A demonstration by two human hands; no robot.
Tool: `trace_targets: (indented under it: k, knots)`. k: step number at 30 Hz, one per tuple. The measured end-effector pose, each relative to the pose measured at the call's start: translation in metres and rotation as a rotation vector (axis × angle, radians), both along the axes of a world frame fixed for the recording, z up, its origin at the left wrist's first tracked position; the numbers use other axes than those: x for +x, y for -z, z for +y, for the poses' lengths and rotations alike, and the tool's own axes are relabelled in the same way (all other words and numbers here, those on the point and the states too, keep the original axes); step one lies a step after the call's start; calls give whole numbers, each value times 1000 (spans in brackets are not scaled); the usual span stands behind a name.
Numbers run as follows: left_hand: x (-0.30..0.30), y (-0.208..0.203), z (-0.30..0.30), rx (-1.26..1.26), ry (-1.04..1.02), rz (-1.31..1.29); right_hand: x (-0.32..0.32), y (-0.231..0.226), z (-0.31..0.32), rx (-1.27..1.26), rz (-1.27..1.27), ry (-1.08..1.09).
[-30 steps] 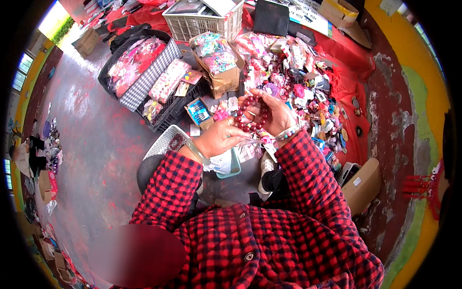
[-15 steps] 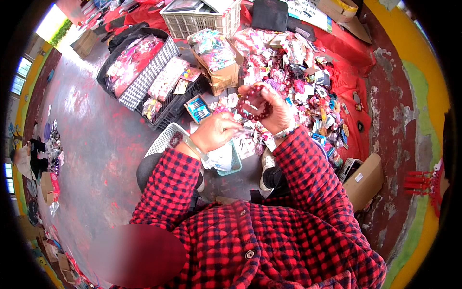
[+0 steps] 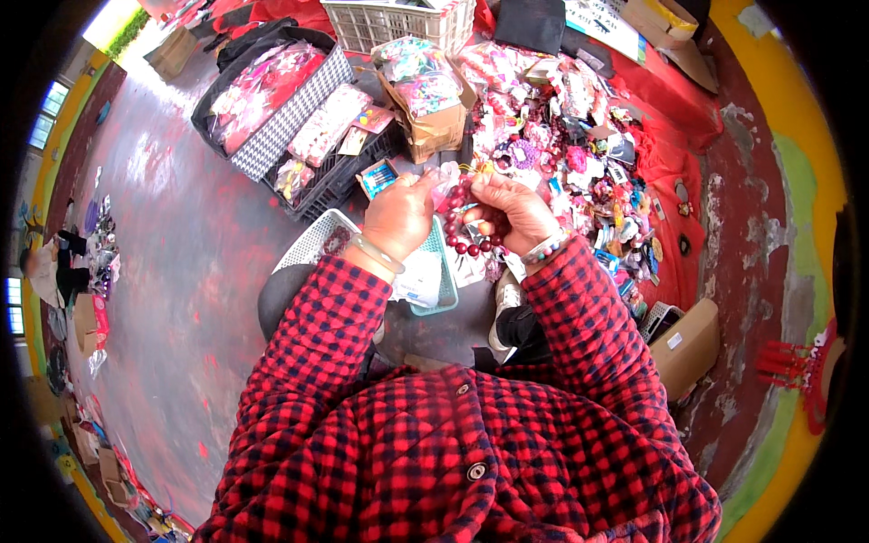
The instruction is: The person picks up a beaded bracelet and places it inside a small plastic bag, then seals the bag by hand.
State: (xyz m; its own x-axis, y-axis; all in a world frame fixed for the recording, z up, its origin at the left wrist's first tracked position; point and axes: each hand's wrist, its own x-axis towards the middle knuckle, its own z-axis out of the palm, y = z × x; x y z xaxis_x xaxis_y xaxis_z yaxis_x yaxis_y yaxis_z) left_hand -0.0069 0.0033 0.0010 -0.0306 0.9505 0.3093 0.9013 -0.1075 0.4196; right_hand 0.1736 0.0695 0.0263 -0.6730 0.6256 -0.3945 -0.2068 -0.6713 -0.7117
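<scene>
My right hand (image 3: 514,213) is closed on a dark red bead bracelet (image 3: 455,224), which hangs as a loop from the fingers. To its left, my left hand (image 3: 398,215) pinches what looks like a small clear plastic bag (image 3: 444,184), close beside the beads. Below the hands stands a light teal basket (image 3: 450,294) with white packets (image 3: 419,279) in it. A white perforated basket (image 3: 308,237), holding more dark red beads (image 3: 337,240), is left of it, partly behind my left arm.
A large heap of hair ornaments and trinkets (image 3: 561,154) spreads over red cloth ahead. Near it are a cardboard box (image 3: 436,136), a small box of blue items (image 3: 376,177), a black crate (image 3: 330,185) and a houndstooth box (image 3: 294,118). A flattened carton (image 3: 685,348) leans at the right.
My hands have come closer together. The right hand has lowered its fingers and the bracelet, earlier held up as an open ring, now hangs lower. The left hand has risen with the clear plastic.
</scene>
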Motion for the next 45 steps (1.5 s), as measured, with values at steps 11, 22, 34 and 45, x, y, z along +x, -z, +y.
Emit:
trace_targets:
  k: [11, 22, 34, 45]
  knots:
    - [14, 4, 2, 84, 22, 39, -13, 19, -5, 367, -192, -35]
    - [15, 20, 3, 116, 31, 58, -18, 5, -20, 1214, -808, 178]
    - [18, 17, 2, 70, 75, 19, -17, 18, -16, 1604, -980, 71]
    - [27, 26, 3, 4, 97, -114, -22, 29, -19, 1455, -1052, -12]
